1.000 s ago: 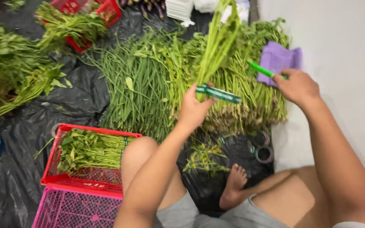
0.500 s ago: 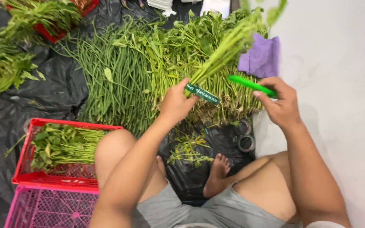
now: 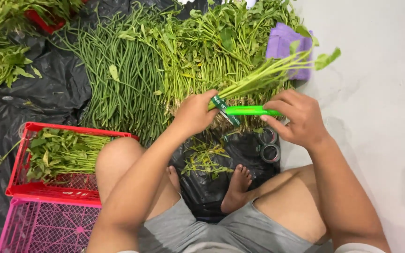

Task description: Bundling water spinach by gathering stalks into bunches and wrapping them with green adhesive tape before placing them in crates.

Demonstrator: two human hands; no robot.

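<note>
— What have your hands got hold of?

— My left hand (image 3: 194, 114) is closed around the stem end of a bunch of leafy greens (image 3: 268, 75), near the middle of the frame. The bunch slants up to the right, its leaves reaching over the purple cloth (image 3: 282, 44) at the upper right. A dark green band (image 3: 225, 109) wraps the stems just beside my fingers.

— And the right?

— My right hand (image 3: 296, 117) grips a bright green handle (image 3: 249, 110), fingers curled over it, thumb underneath. It lies level and points left, its tip meeting the band at the stems. Whether it's a knife or a tape tool I can't tell; the working end is hidden.

— What's under the bunch?

— A heap of the same leafy greens (image 3: 212, 51) fills the upper centre, and to its left lies a spread of long beans (image 3: 118, 79). Everything rests on black plastic sheeting (image 3: 48, 93). More greens (image 3: 1, 65) are piled at the upper left edge.

— Anything near your legs?

— Two tape rolls (image 3: 269, 145) sit just below my right hand, by my bare foot (image 3: 235, 187), and loose trimmings (image 3: 202, 159) lie between my knees. At the lower left a red crate (image 3: 24, 187) holds cut greens, and a pink crate (image 3: 43, 225) stands just below it, touching its edge.
</note>
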